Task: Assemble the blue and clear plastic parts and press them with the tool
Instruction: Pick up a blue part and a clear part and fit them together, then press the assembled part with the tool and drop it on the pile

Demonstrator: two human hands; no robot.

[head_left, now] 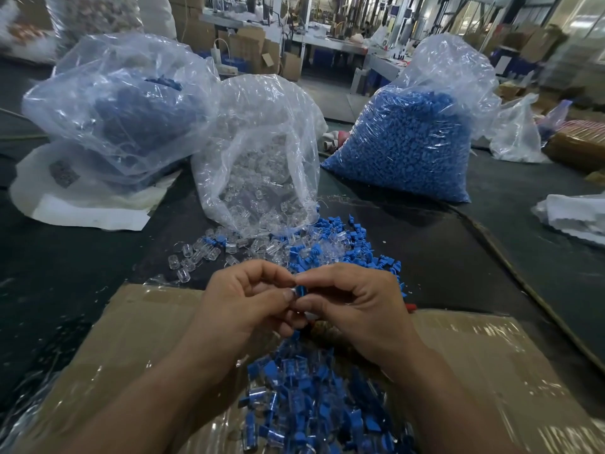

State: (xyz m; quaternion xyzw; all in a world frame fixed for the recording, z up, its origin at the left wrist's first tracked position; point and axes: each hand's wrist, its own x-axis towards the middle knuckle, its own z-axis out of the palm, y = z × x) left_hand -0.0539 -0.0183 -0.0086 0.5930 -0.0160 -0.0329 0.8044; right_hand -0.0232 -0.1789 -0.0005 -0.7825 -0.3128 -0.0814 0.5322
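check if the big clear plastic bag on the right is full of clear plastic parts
No, the big clear plastic bag on the right is packed with blue plastic parts; the clear plastic parts sit in the open middle bag.

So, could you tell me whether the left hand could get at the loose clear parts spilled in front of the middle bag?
Probably yes, once freed. The left hand is pinching a piece together with the right hand, but the loose clear parts lie uncovered just beyond it, with nothing between.

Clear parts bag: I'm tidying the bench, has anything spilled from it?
Yes. The clear parts bag lies open, and clear pieces have spilled from its mouth onto the dark table, mixing with loose blue pieces.
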